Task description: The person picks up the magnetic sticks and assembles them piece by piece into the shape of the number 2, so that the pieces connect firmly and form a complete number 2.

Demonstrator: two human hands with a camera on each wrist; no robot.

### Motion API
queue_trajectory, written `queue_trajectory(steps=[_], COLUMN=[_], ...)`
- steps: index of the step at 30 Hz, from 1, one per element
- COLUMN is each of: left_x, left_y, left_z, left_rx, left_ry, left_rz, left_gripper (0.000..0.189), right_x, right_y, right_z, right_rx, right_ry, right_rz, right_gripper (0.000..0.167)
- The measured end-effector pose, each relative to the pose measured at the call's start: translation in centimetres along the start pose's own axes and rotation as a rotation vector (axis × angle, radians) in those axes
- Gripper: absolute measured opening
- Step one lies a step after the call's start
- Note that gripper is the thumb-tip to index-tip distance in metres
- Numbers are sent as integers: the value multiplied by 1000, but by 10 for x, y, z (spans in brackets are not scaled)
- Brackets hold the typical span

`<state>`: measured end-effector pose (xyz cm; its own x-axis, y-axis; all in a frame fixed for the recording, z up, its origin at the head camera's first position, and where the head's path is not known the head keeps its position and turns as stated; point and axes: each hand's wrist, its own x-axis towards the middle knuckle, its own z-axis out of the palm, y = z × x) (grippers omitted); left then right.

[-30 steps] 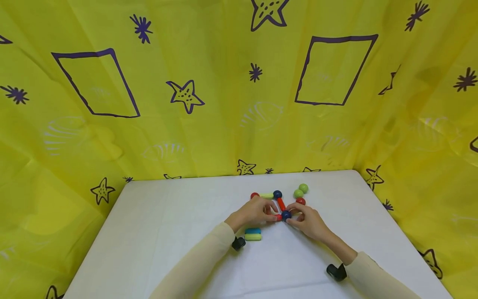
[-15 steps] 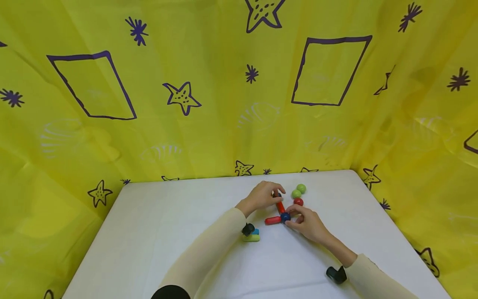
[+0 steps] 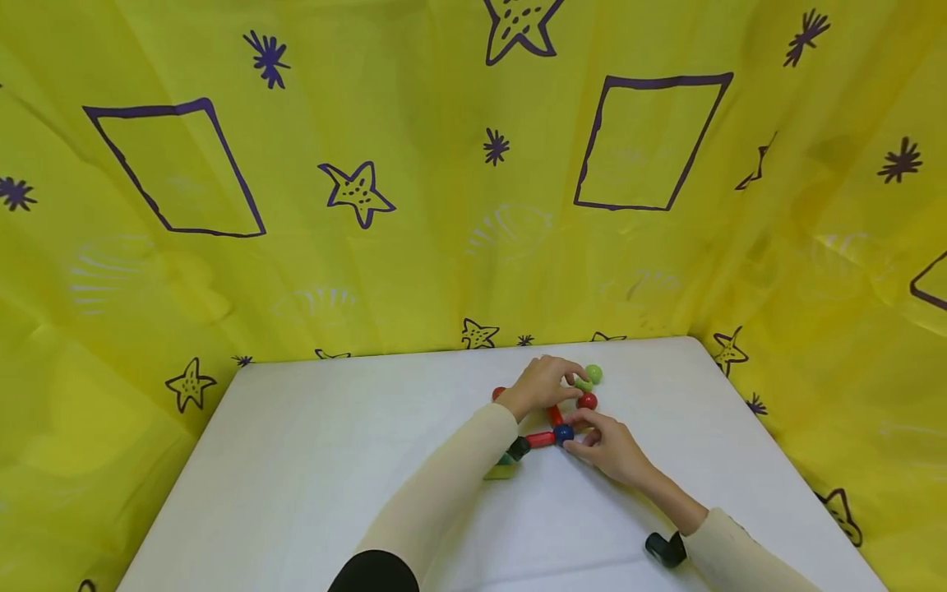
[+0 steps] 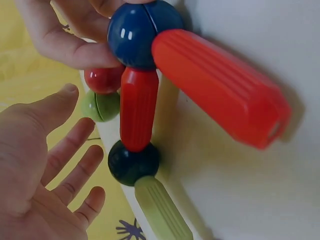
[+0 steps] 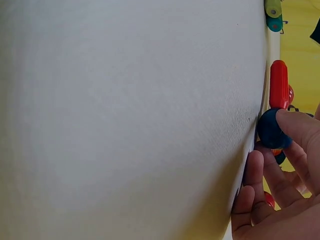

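Observation:
My right hand [image 3: 610,444] pinches a blue ball [image 3: 564,434] between thumb and fingers. Two red rods join that ball: one red rod [image 4: 220,87] points left, the other red rod [image 4: 139,110] runs back to a dark blue ball [image 4: 133,163]. A yellow-green rod [image 4: 161,210] extends from the dark ball. My left hand [image 3: 546,385] reaches over this chain, fingers spread beside a loose red ball [image 3: 587,401] and two green balls, the farther green ball [image 3: 594,374] in plain sight. Its fingers partly cover the nearer green one.
Left of my left hand, another red ball [image 3: 499,393] shows by the wrist. A loose yellow-green rod [image 3: 499,473] lies nearer on the white table [image 3: 333,460], its blue-green neighbour partly covered by the wrist camera [image 3: 519,448]. A yellow patterned curtain [image 3: 429,271] stands behind.
My left hand has let go of the left-pointing red rod and moved back and right, past the dark blue ball to the loose balls. The right hand keeps its hold.

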<state>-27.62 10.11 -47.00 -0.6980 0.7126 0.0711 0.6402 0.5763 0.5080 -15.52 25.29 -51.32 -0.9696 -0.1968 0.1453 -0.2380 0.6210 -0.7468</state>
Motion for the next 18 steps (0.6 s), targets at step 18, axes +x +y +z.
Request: queue_trajectory(steps=[18], left_x=[9], left_y=[10], left_z=[12], left_rx=[167], left_ry=[-73], left_rz=[13], left_gripper=[26], right_x=[-3], right_y=[-1], right_z=[0], right_rx=[7], right_ry=[17], right_rz=[-33], right_gripper=[27])
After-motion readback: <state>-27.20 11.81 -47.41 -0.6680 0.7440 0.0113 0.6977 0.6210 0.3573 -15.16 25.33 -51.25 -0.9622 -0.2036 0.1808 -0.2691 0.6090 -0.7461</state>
